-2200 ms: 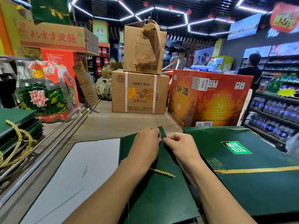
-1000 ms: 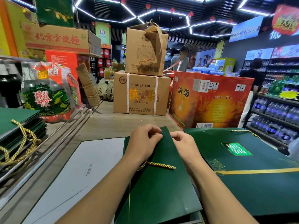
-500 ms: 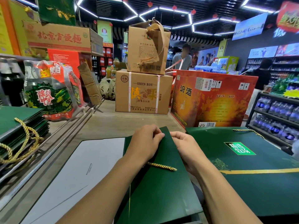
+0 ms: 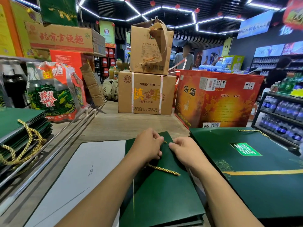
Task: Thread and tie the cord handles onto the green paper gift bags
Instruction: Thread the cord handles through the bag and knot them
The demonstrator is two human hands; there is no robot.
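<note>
A flat green paper gift bag [image 4: 164,194] lies in front of me on the counter. My left hand [image 4: 148,145] pinches a gold cord [image 4: 164,169] near the bag's top edge, where a short cord tip shows between my hands. The cord's free end trails out below my left wrist across the bag. My right hand [image 4: 184,150] has curled fingers pressing the bag's top edge beside the cord tip. A second green bag [image 4: 255,174] with a white-green label lies to the right, a gold cord handle [image 4: 253,132] at its far edge.
A stack of green bags with gold cord handles [image 4: 21,141] sits at left behind a metal rail. A white sheet [image 4: 82,177] lies left of the bag. Cardboard boxes [image 4: 146,94] and a red box [image 4: 218,99] stand behind. Bottle shelves [image 4: 282,115] are at right.
My hands stayed at the bag's top edge with small finger movements. A short gold cord tip now shows between them. The view drifted slightly.
</note>
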